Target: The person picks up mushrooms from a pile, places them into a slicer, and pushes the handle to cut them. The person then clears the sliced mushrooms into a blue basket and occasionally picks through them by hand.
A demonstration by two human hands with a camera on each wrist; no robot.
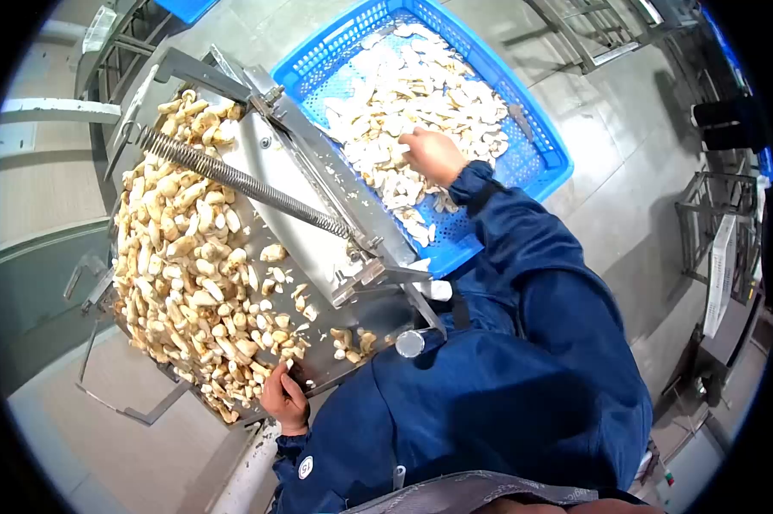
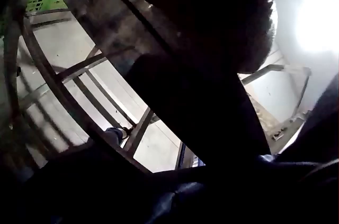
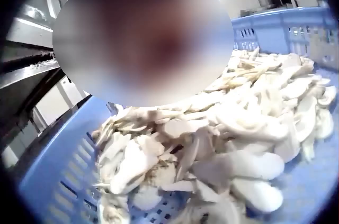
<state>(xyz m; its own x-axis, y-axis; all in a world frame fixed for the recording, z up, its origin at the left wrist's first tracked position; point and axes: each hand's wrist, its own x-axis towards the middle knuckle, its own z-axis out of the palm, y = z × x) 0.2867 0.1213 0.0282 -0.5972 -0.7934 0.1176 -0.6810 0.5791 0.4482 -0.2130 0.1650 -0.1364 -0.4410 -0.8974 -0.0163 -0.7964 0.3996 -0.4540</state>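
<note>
Whole pale-brown mushrooms [image 1: 189,248] lie heaped on a metal tray beside a slicing machine with a long coil spring [image 1: 241,184]. At the near edge of that heap is my left hand [image 1: 285,401], its fingertips among the mushrooms; I cannot tell whether they pinch one. My right hand [image 1: 435,157] is over the blue basket [image 1: 523,86], with a small white mushroom slice between its fingertips. Under it spreads a layer of white mushroom slices [image 3: 243,113]. The upper part of the right wrist view is blurred, and the left wrist view is mostly dark.
A metal plate [image 1: 296,240] and bars of the machine stand between the two hands. Metal racks [image 1: 600,30] stand on the tiled floor beyond the basket. A green crate [image 2: 47,3] shows past the machine's frame in the left wrist view.
</note>
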